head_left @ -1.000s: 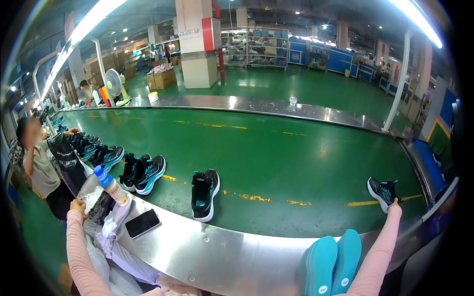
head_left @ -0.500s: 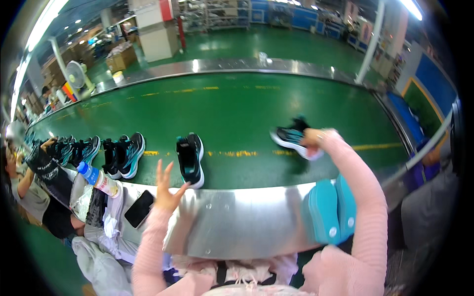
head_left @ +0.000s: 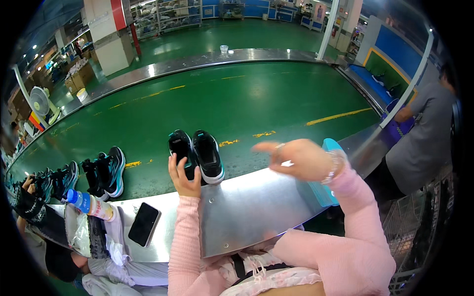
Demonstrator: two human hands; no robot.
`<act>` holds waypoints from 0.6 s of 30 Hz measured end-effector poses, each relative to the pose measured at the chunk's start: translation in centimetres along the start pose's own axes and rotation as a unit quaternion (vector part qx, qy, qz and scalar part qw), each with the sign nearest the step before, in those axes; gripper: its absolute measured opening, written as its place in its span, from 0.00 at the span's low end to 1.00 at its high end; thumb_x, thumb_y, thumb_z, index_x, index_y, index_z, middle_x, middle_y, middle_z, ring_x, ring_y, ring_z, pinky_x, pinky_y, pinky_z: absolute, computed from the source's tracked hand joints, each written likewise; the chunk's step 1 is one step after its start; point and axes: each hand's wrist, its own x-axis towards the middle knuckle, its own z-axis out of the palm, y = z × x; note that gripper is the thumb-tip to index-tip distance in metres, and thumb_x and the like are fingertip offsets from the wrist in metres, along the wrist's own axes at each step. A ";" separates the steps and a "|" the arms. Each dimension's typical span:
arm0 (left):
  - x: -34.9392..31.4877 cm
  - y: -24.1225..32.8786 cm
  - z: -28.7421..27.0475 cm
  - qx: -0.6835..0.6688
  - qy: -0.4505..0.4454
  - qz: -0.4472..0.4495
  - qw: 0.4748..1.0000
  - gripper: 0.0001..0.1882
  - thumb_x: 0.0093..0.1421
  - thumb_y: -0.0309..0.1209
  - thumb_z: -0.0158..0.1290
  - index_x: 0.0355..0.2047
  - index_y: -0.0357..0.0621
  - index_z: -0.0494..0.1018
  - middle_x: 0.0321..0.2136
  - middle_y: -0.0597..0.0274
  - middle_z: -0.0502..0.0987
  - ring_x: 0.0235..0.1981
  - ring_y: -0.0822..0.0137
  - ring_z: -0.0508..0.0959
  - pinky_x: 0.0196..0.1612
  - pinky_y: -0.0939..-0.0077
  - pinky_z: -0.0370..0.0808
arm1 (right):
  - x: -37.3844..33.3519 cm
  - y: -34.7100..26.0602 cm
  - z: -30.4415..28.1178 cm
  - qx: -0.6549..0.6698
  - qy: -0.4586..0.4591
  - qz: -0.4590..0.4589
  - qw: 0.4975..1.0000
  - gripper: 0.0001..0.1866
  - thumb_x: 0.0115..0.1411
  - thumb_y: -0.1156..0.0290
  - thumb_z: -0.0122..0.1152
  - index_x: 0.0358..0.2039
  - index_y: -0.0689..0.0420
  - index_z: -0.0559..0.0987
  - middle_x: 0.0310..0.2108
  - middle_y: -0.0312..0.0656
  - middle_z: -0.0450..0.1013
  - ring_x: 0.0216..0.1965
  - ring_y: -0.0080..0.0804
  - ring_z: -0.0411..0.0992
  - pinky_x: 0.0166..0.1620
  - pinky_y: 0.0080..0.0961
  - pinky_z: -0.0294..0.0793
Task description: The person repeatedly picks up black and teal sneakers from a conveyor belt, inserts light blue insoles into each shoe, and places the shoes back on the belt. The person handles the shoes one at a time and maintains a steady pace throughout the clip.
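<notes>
Two black sneakers with teal trim and white soles stand side by side on the green belt, toes toward me. My left hand (head_left: 185, 180) is open, fingers apart, in front of the left sneaker (head_left: 180, 144); it covers that toe, and I cannot tell if it touches. The right sneaker (head_left: 208, 157) stands free of both hands. Off to the right, my right hand (head_left: 303, 160) is in the air, index finger stretched out and the others bent. A small white patch shows among its fingers, unclear. Beneath it, turquoise insoles (head_left: 322, 193) lie partly hidden on the metal ledge.
A black phone (head_left: 144, 224) and a blue-capped bottle (head_left: 91, 204) lie at the left of the metal ledge (head_left: 237, 212). More sneakers (head_left: 104, 172) line the belt (head_left: 256, 103) at left. A person in grey (head_left: 419, 133) stands at right beside a purple container (head_left: 395, 123).
The sneaker my right hand held is let go, and two sneakers now stand together. My right hand is over the insoles; my left hand is in front of the pair. The view has turned right.
</notes>
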 end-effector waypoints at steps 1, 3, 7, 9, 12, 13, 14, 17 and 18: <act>0.3 1.0 -0.3 0.019 0.008 0.065 0.998 0.22 0.42 0.27 0.55 0.39 0.40 0.65 0.48 0.49 0.62 0.52 0.52 0.60 0.52 0.63 0.58 | -2.1 1.1 -0.5 -0.001 0.064 0.091 0.994 0.24 0.51 0.63 0.52 0.50 0.49 0.63 0.24 0.43 0.72 0.27 0.39 0.71 0.31 0.33 0.69; -1.1 2.4 1.1 -0.023 -0.088 0.109 0.990 0.23 0.42 0.25 0.54 0.41 0.40 0.65 0.47 0.52 0.62 0.52 0.52 0.60 0.52 0.64 0.60 | -6.5 6.3 0.5 -0.140 0.189 0.246 0.940 0.26 0.50 0.62 0.54 0.50 0.48 0.62 0.28 0.45 0.72 0.30 0.41 0.71 0.32 0.33 0.69; -1.4 4.2 3.2 -0.033 -0.156 0.043 0.986 0.25 0.42 0.21 0.52 0.44 0.39 0.62 0.43 0.50 0.65 0.48 0.52 0.63 0.50 0.65 0.62 | -15.4 15.5 5.0 -0.234 0.115 0.449 0.855 0.33 0.47 0.57 0.57 0.53 0.51 0.58 0.36 0.50 0.69 0.37 0.49 0.69 0.39 0.35 0.69; -1.2 3.3 4.7 -0.050 -0.140 0.017 0.989 0.21 0.42 0.20 0.53 0.40 0.39 0.65 0.38 0.50 0.68 0.42 0.52 0.67 0.45 0.68 0.65 | -17.0 17.6 6.2 -0.200 0.113 0.455 0.860 0.36 0.46 0.56 0.57 0.54 0.52 0.56 0.37 0.52 0.69 0.39 0.50 0.68 0.41 0.35 0.68; -0.8 3.6 6.6 -0.036 -0.102 0.045 0.993 0.16 0.41 0.19 0.54 0.34 0.39 0.66 0.33 0.52 0.69 0.37 0.52 0.69 0.41 0.67 0.66 | -17.1 18.1 6.1 -0.129 0.141 0.464 0.865 0.38 0.46 0.54 0.56 0.55 0.55 0.55 0.37 0.53 0.69 0.40 0.49 0.68 0.44 0.35 0.66; -0.8 3.8 6.6 -0.040 -0.110 0.015 0.993 0.16 0.42 0.20 0.52 0.34 0.39 0.66 0.34 0.53 0.69 0.39 0.53 0.68 0.42 0.66 0.66 | -16.6 17.7 5.6 -0.101 0.121 0.485 0.860 0.38 0.46 0.53 0.56 0.55 0.55 0.54 0.37 0.53 0.69 0.39 0.49 0.68 0.44 0.35 0.66; -0.8 4.2 6.4 -0.054 -0.131 -0.015 0.990 0.16 0.43 0.21 0.52 0.35 0.40 0.66 0.34 0.52 0.69 0.39 0.53 0.68 0.43 0.67 0.66 | -16.6 17.4 4.9 -0.073 0.102 0.504 0.855 0.39 0.46 0.53 0.56 0.55 0.55 0.54 0.37 0.54 0.69 0.39 0.48 0.69 0.44 0.34 0.66; -0.4 5.2 6.3 -0.083 -0.051 0.023 0.995 0.21 0.47 0.26 0.51 0.44 0.39 0.61 0.44 0.49 0.62 0.47 0.52 0.64 0.49 0.66 0.61 | -16.9 16.6 4.1 -0.047 0.071 0.502 0.860 0.42 0.44 0.52 0.57 0.55 0.60 0.53 0.29 0.56 0.71 0.33 0.47 0.71 0.39 0.35 0.68; 0.0 5.3 6.6 -0.133 -0.026 -0.016 0.991 0.24 0.47 0.26 0.51 0.46 0.39 0.59 0.46 0.50 0.61 0.49 0.53 0.61 0.51 0.64 0.59 | -17.4 16.8 4.2 -0.061 0.063 0.497 0.863 0.42 0.44 0.52 0.57 0.55 0.59 0.52 0.25 0.52 0.72 0.27 0.43 0.72 0.33 0.33 0.70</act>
